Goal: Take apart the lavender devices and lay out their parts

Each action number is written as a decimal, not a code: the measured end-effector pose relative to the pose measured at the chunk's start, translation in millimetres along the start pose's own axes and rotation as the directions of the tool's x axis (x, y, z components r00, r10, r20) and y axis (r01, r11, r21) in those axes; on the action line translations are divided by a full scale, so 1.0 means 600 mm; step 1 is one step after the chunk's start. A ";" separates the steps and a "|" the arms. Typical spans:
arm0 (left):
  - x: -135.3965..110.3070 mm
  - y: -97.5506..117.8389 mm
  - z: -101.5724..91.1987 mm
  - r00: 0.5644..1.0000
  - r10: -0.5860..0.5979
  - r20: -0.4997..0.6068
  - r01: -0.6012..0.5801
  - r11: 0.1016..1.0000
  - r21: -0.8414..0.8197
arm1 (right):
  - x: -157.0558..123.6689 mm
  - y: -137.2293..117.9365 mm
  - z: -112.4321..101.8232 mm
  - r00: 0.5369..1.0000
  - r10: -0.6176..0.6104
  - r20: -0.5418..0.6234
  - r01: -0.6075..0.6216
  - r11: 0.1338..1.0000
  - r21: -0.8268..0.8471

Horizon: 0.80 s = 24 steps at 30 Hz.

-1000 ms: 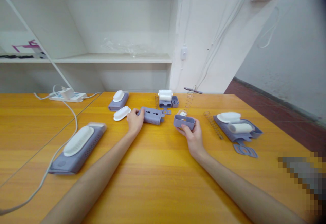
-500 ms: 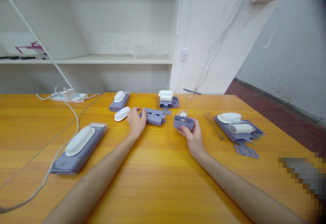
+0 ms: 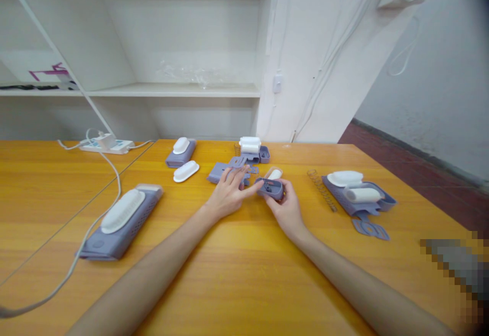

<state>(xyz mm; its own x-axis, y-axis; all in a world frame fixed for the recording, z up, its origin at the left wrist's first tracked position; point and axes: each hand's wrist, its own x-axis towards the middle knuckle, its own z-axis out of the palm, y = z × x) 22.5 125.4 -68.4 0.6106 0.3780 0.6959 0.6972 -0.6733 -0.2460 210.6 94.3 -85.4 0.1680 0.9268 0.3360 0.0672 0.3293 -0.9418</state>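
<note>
My right hand (image 3: 284, 208) grips a small purple plastic cup-shaped part (image 3: 270, 188) just above the wooden table (image 3: 237, 269). My left hand (image 3: 228, 193) has its fingers spread, with the fingertips touching that same part from the left. Directly behind my left hand lies a purple housing piece (image 3: 219, 171) with flat tabs. A small white cylinder (image 3: 275, 174) lies just behind the held part.
A large purple device with a white pad (image 3: 120, 218) lies at the left beside a white cable (image 3: 91, 224). A white oval cap (image 3: 186, 171), a smaller purple unit (image 3: 180, 151), stacked parts (image 3: 250, 149), a spring (image 3: 321, 188) and an open tray of parts (image 3: 359, 193) surround the hands. A power strip (image 3: 107, 146) sits at the back left.
My left hand left the purple housing piece and moved right to touch the part in my right hand. My right hand drew the part slightly toward the left. The tall spring behind is gone from view.
</note>
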 end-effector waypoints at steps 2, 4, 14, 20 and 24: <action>0.002 0.000 -0.001 1.000 0.021 0.018 -0.021 1.000 -0.006 | -0.002 -0.001 0.001 1.000 -0.021 0.015 0.021 1.000 -0.013; 0.002 0.000 -0.001 0.998 0.040 0.041 -0.040 0.999 -0.003 | -0.005 -0.003 0.001 0.999 -0.044 0.032 0.046 0.997 -0.057; -0.008 -0.005 0.000 0.999 0.046 -0.028 -0.042 0.993 0.107 | -0.013 -0.020 0.001 0.976 -0.192 0.101 0.214 0.932 -0.294; -0.006 -0.001 -0.003 0.983 0.025 -0.183 0.014 0.978 0.209 | -0.017 -0.026 -0.002 0.933 -0.323 0.158 0.359 0.836 -0.414; -0.005 -0.001 -0.001 0.987 -0.025 -0.162 0.052 0.985 0.164 | -0.023 -0.030 0.001 0.902 -0.394 0.177 0.429 0.766 -0.479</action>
<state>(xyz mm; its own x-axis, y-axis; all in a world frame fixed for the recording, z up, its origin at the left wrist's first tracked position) 20.0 124.7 -69.9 0.5244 0.2871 0.8016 0.7799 -0.5397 -0.3170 206.5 76.0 -73.2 -0.0488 0.7379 0.6731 0.5946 0.5630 -0.5740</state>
